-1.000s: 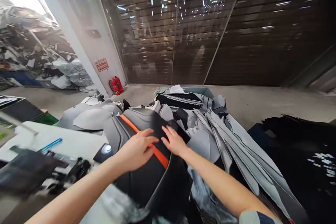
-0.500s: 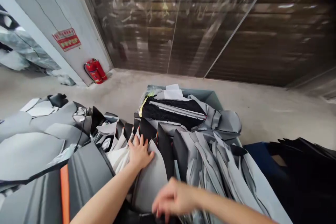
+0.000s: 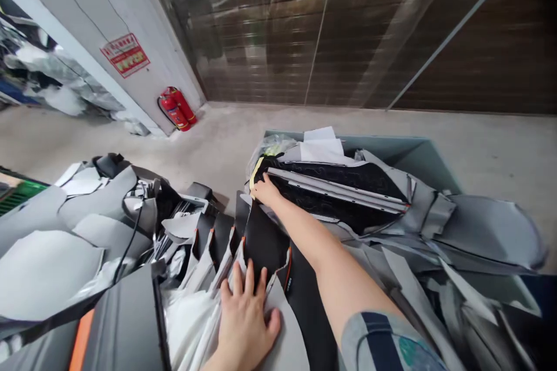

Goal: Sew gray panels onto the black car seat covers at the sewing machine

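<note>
My left hand (image 3: 246, 316) lies flat, fingers spread, on a row of black and grey seat-cover pieces (image 3: 265, 237) with orange edging, which stand close together. White backing cloth (image 3: 194, 310) shows to its left. Stretched far forward, my right hand (image 3: 265, 190) is closed at the left end of a black patterned fabric piece (image 3: 300, 188), beside its yellow edge strip (image 3: 256, 171). Long grey strips (image 3: 339, 190) run across that black piece. How the right fingertips grip underneath is partly hidden.
A grey-green bin (image 3: 383, 144) holds the black piece, white paper (image 3: 322, 142) and grey covers (image 3: 491, 226). More grey pieces (image 3: 43, 266) are heaped at left. Red fire extinguishers (image 3: 177, 109) stand by the wall, near a curtain-like brown partition (image 3: 261, 64).
My right hand has moved from low in front, forward to the left end of the black fabric piece. My left hand stays spread on the cover pieces. The view has shifted.
</note>
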Demonstrator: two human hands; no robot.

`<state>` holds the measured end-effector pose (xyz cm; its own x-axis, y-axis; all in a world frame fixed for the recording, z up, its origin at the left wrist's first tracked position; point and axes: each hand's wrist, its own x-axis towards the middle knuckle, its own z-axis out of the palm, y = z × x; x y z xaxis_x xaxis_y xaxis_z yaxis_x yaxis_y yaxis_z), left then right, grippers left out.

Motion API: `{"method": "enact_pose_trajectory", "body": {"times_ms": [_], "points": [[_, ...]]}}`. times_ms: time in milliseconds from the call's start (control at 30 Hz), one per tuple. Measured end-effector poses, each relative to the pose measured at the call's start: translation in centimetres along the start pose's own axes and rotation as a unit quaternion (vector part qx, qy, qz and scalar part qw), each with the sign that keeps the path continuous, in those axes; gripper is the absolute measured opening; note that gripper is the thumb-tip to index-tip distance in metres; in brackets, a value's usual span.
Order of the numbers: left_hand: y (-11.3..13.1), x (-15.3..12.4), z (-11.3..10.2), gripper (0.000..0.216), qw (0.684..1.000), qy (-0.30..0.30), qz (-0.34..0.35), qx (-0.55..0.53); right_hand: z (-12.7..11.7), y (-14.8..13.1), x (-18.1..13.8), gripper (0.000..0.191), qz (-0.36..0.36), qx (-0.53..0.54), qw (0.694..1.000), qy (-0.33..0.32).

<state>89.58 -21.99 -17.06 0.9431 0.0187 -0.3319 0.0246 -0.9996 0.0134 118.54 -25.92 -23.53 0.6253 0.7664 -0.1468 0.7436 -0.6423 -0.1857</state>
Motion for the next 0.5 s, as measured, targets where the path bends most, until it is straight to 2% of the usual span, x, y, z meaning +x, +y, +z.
{"method": "enact_pose_trajectory", "body": {"times_ms": [33, 100, 167, 233, 300, 400, 433, 500], "points": [[-0.1, 0.0, -0.1, 0.067, 1.0, -0.007, -0.002, -0.005, -0.3, 0.8, 0.0, 0.017, 0.004, -0.01, 1.0, -0.013], [-0.3, 0.1, -0.4, 0.067, 1.0, -0.017, -0.005, -0.014, -1.5, 3.2, -1.4, 0.018, 0.022, -0.032, 0.999, -0.028], [-0.4, 0.2, -0.7, 0.067, 0.999, -0.026, -0.009, -0.025, -3.6, 6.5, -5.0, 0.018, 0.057, -0.061, 0.996, -0.021], [-0.4, 0.2, -0.9, 0.066, 0.999, -0.032, -0.008, -0.034, -6.1, 9.8, -10.6, 0.021, 0.107, -0.097, 0.989, 0.01], [-0.4, 0.2, -1.0, 0.066, 0.999, -0.033, -0.008, -0.038, -8.2, 12.5, -17.5, 0.025, 0.166, -0.137, 0.975, 0.054], [-0.4, 0.3, -1.2, 0.066, 0.999, -0.029, -0.004, -0.035, -9.5, 15.1, -28.8, 0.029, 0.267, -0.199, 0.934, 0.128], [-0.3, 0.3, -1.2, 0.065, 0.999, -0.028, -0.003, -0.031, -9.4, 15.7, -32.2, 0.033, 0.306, -0.214, 0.915, 0.151], [-0.2, 0.3, -1.5, 0.064, 1.0, -0.025, -0.001, -0.018, -8.9, 16.6, -38.0, 0.037, 0.407, -0.223, 0.849, 0.253]]}}
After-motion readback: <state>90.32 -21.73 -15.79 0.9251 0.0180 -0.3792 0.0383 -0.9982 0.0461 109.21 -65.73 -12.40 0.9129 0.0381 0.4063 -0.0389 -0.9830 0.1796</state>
